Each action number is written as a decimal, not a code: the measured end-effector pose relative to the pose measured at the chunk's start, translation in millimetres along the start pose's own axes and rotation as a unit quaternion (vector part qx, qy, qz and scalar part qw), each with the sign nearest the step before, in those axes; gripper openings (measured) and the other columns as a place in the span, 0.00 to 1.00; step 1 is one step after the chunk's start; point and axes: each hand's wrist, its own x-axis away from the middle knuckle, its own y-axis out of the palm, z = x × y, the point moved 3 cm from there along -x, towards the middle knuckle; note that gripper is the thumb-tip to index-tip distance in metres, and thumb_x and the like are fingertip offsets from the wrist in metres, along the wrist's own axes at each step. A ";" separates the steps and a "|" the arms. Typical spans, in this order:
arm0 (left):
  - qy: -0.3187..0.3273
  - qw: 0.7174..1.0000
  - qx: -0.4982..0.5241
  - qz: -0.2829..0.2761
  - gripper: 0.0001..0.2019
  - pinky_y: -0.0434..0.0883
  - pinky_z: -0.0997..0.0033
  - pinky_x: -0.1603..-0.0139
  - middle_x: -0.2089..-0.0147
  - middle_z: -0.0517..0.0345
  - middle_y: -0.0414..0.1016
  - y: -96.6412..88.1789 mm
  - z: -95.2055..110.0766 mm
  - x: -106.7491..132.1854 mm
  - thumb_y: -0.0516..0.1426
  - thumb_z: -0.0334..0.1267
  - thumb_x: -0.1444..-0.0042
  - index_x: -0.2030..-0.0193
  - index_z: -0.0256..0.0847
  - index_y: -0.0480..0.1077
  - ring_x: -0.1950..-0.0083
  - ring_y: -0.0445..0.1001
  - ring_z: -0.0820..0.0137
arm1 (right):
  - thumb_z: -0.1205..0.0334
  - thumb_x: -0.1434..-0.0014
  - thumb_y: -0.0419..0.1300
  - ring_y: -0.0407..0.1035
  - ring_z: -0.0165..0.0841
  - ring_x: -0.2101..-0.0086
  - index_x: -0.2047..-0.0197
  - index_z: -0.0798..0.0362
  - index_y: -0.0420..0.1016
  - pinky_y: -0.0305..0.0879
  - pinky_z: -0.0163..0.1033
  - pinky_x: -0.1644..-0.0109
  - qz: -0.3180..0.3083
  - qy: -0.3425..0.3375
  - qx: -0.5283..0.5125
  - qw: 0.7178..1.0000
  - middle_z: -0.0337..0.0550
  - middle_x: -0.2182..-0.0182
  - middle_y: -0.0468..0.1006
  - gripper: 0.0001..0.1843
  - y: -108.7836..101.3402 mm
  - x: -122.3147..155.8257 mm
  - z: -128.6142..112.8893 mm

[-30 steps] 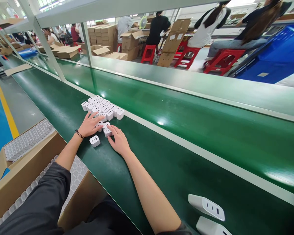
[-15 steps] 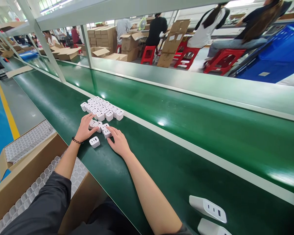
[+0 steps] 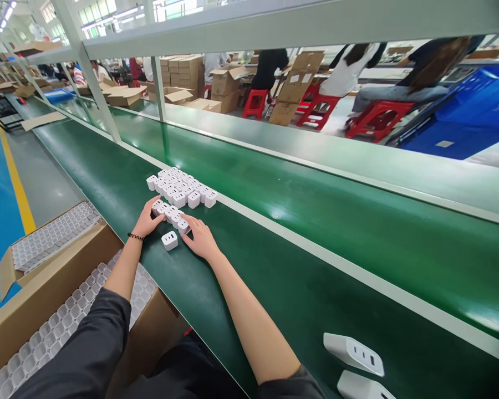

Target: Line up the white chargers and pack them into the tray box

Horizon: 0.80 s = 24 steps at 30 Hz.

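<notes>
A short row of white USB charger blocks (image 3: 170, 212) stands on the green belt, ports up, squeezed end to end between my hands. My left hand (image 3: 147, 218) has its fingers curled round the far left end of the row, thumb on the near side. At the near right end, my right hand (image 3: 200, 237) presses its fingers and thumb against the last charger. One loose charger (image 3: 169, 240) lies just in front of the row, untouched. Behind it, a packed group of white chargers (image 3: 183, 185) stands close to the pale divider strip.
Two more chargers (image 3: 353, 353) lie at the lower right of the belt. Below the belt's left edge, cardboard boxes (image 3: 54, 282) hold rows of translucent pieces. A white metal frame (image 3: 95, 88) rises over the line. People sit on red stools beyond.
The chargers between my hands have come together into one straight row. My left hand has closed in on its end. The view has tilted slightly up.
</notes>
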 end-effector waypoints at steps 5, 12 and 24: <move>-0.037 0.996 0.066 0.053 0.37 0.65 0.50 0.34 0.35 0.46 0.64 -10.7 -32.9 -34.3 0.59 0.36 0.55 0.35 0.43 0.60 0.33 0.64 0.52 | 0.64 0.38 0.58 0.65 0.40 0.45 0.31 0.47 0.59 0.68 0.43 0.45 -0.003 -0.008 0.018 1.000 0.49 0.39 0.67 0.33 16.2 -38.6 -5.0; -0.066 0.981 0.113 0.141 0.38 0.64 0.50 0.33 0.30 0.44 0.57 -21.0 -54.7 -74.6 0.57 0.38 0.53 0.32 0.43 0.56 0.28 0.55 0.51 | 0.64 0.39 0.61 0.64 0.43 0.46 0.33 0.42 0.63 0.72 0.45 0.49 0.047 0.013 0.055 0.997 0.52 0.47 0.64 0.32 30.3 -70.7 -11.2; -0.085 0.963 0.150 0.206 0.37 0.65 0.57 0.33 0.32 0.38 0.62 -13.6 -53.7 -109.8 0.40 0.66 0.37 0.33 0.39 0.57 0.31 0.63 0.59 | 0.68 0.37 0.53 0.68 0.37 0.55 0.39 0.45 0.70 0.72 0.42 0.51 0.086 -0.032 0.035 0.995 0.52 0.43 0.65 0.24 35.8 -70.1 -13.5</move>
